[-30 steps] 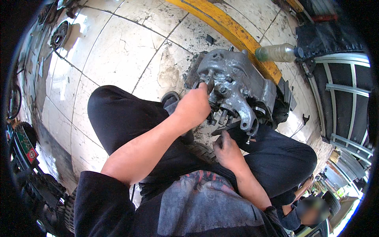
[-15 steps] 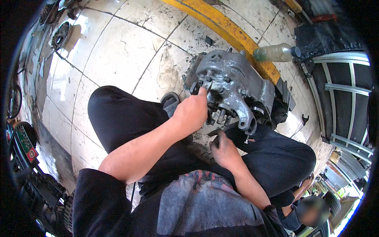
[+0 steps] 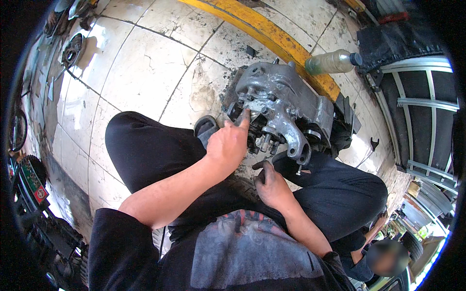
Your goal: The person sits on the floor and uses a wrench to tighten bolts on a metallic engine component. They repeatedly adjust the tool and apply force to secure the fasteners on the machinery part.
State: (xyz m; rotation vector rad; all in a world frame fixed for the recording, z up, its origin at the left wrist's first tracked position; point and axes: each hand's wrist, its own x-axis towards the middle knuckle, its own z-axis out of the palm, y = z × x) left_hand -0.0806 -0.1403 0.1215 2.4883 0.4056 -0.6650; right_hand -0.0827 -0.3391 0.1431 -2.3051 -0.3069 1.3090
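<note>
Hands: left hand (image 3: 227,143) up front, forefinger straight onto the metal, others curled; whether it grips anything I can't tell. Right hand (image 3: 274,186) hangs lower, grimy fingers loosely apart, nothing seen in it.
Fingertip contact: light pressure looks wise here, feeling along the recess, clear of sharp edges; the free hand could well steady the lump.
Cast housing (image 3: 274,85): and there it sits, on the tiles before the folded legs, dull grey, shiny in streaks, bolt heads dotting its face.
Forked lug (image 3: 298,149): juts toward the right knee, beside the stubby shafts (image 3: 266,140).
Yellow beam (image 3: 262,34): runs just behind, plastic bottle (image 3: 330,63) lying across it.
Floor tiles (image 3: 150,58): pale, cracked, smeared dark around the casting.
</note>
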